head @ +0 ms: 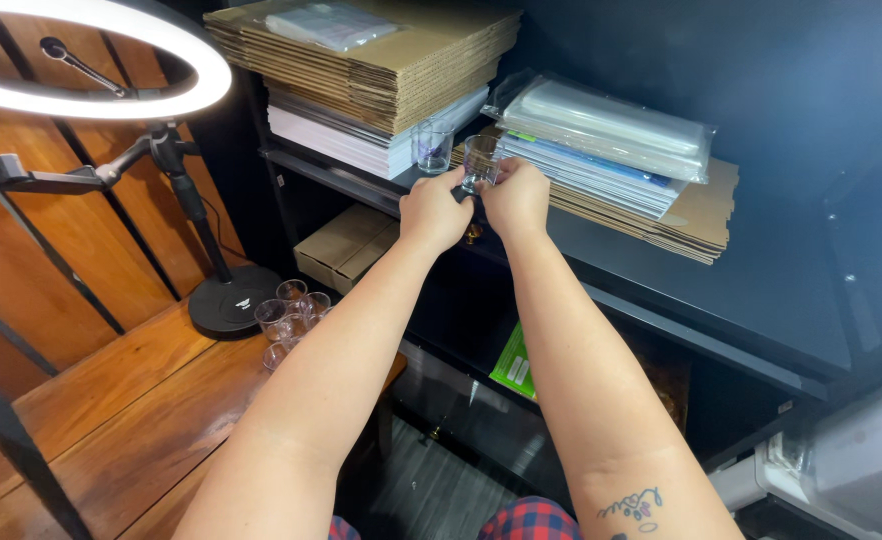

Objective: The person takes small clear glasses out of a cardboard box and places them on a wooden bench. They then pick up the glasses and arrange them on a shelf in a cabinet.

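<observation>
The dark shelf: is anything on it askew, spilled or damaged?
Nothing looks spilled or broken. Only the flattened cardboard under the right stack of packets lies skewed, one corner jutting toward the edge of the dark shelf. Both hands, left and right, hold a clear cup upright.

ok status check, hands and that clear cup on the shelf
Left hand and right hand both on the clear cup at the shelf edge. Second clear cup stands just left, cardboard stack behind.
</observation>
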